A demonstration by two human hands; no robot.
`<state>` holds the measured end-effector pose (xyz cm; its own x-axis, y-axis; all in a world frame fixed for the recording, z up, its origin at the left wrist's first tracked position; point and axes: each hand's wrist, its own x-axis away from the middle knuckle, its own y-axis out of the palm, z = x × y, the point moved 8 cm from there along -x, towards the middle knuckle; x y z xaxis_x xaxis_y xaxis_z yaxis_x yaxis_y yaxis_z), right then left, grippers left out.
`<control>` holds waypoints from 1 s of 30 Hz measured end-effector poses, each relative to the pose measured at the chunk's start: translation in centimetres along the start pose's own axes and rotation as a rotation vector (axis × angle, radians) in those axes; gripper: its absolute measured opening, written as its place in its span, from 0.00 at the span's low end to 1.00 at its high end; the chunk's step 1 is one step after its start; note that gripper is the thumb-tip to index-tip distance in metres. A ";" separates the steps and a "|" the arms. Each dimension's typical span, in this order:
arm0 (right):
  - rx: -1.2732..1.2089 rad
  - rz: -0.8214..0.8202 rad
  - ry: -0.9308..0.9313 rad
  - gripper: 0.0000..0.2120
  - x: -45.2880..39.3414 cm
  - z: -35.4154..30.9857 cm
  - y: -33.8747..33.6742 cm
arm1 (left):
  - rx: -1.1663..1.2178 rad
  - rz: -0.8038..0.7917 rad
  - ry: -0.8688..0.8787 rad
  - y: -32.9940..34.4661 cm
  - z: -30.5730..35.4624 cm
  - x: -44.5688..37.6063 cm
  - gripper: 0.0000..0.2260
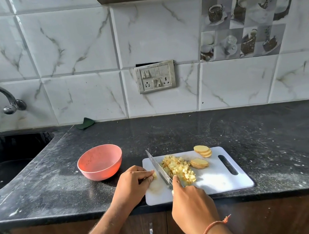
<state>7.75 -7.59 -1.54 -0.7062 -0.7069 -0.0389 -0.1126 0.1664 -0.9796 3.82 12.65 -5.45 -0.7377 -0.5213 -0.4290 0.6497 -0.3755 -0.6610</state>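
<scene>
Closest to you, your right hand [190, 198] is wrapped round the handle of the knife [159, 168], forefinger laid along the spine, blade across the white cutting board [216, 180] at the front edge of the counter [253, 131]. Just left of the blade, your left hand [133, 181] pinches a small piece of potato [154, 175], fingertips very near the steel; with so little to grip, a slip could nick them. A hard chop may also shift the board. Right of the blade the pile of diced potato [178, 168] crowds the knife, and cubes could scatter. Beyond lie uncut slices [199, 163] and, further left, a pink bowl [100, 162].
</scene>
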 end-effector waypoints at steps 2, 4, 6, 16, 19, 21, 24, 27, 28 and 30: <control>-0.032 0.028 0.010 0.30 -0.2 0.0 -0.3 | 0.002 0.014 0.003 -0.1 0.2 0.1 0.10; -0.060 0.057 0.017 0.29 -0.3 0.0 -0.6 | 0.005 0.030 -0.010 -0.2 0.1 0.2 0.10; -0.086 0.081 0.015 0.28 -0.2 -0.1 -1.0 | 0.003 0.035 -0.030 -0.3 -0.1 0.2 0.10; -0.077 0.054 -0.007 0.29 0.6 -1.5 -1.4 | 0.067 0.038 -0.128 -0.7 -0.6 0.2 0.06; -0.041 -0.003 0.005 0.32 0.3 -1.9 -0.5 | 0.066 0.048 -0.148 -0.8 -0.7 0.2 0.06; -0.023 -0.032 0.019 0.35 -0.1 -2.3 0.2 | 0.065 0.040 -0.155 -0.8 -0.7 0.2 0.06; 0.007 -0.034 0.028 0.37 -0.9 -2.8 0.7 | 0.067 0.028 -0.157 -0.7 -0.8 0.2 0.06; 0.040 -0.031 -0.007 0.36 -0.9 -2.7 0.7 | 0.072 0.010 -0.165 -0.6 -1.0 0.1 0.07; 0.045 -0.028 -0.021 0.35 -0.5 -2.4 0.6 | 0.073 0.009 -0.168 -0.6 -1.0 0.2 0.06; 0.042 -0.018 -0.041 0.35 0.1 -1.6 0.4 | 0.077 0.009 -0.176 -0.6 -1.0 0.2 0.06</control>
<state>6.48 -6.51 -1.57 -0.6747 -0.7375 -0.0289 -0.0943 0.1250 -0.9877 3.14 13.51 -5.73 -0.6926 -0.6482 -0.3164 0.6734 -0.4238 -0.6057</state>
